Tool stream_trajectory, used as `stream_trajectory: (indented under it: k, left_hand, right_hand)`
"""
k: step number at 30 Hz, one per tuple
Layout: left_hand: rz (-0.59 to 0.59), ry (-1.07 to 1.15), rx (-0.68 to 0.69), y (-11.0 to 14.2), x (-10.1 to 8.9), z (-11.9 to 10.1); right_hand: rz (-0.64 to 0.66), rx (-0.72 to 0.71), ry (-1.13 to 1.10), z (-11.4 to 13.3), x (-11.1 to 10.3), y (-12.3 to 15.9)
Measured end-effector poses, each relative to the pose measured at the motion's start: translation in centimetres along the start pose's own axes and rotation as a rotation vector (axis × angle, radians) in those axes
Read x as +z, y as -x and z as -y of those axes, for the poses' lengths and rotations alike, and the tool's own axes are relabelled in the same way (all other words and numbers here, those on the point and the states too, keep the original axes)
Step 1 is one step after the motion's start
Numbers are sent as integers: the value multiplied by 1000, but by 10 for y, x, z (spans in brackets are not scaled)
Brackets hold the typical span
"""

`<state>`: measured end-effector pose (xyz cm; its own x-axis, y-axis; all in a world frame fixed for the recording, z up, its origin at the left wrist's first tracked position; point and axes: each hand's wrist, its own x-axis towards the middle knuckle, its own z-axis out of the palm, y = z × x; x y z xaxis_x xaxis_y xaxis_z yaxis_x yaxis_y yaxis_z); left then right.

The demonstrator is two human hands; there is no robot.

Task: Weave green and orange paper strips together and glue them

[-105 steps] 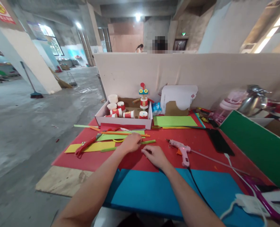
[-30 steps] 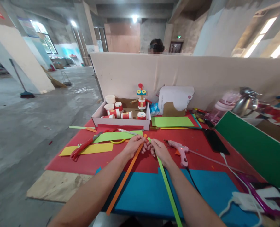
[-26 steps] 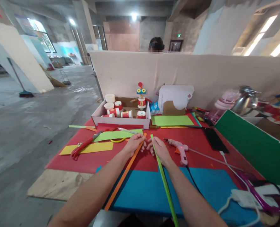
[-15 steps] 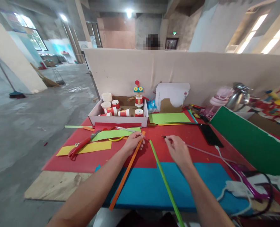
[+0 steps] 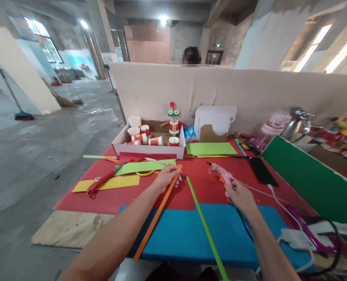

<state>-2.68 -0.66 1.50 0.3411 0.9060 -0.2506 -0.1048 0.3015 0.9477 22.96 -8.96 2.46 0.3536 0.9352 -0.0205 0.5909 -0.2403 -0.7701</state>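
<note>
My left hand [image 5: 165,178] pinches the far end of a long orange paper strip [image 5: 154,219] that runs back toward me over the red and blue sheets. A long green paper strip [image 5: 204,226] lies loose beside it, to the right. My right hand [image 5: 240,195] is closed around the handle of a pink hot glue gun [image 5: 220,173], whose nozzle points left and away. The gun's black cord trails down past my right wrist.
A white box [image 5: 150,150] of red paper cups and a cup figure [image 5: 173,125] stands at the back. Red scissors [image 5: 103,181] lie on yellow and green sheets at left. A phone [image 5: 261,171], a green board [image 5: 308,175], a kettle [image 5: 298,123] and a power strip [image 5: 296,238] are at right. A person's head shows behind the partition [image 5: 249,93].
My right hand let go of the green strip, which now lies on the table, moved right and closed on the glue gun. My left hand kept the orange strip.
</note>
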Motion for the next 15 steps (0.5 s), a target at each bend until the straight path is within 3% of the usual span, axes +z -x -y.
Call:
stream_trajectory:
  k: [3,6,8,15]
  left_hand:
    - [30,13,-3,-1,-1,0]
    - [55,24,-14,0,-2,0]
    - [57,32,-17,0,-2,0]
    - [72,14,-48,-2,-1,1]
  right_hand:
    - [110,172,-686,13,-3,8]
    - [335,285,-989,28,0,15]
    - [395,281,-997,36,5,19]
    - [326,129,-588,55,24,24]
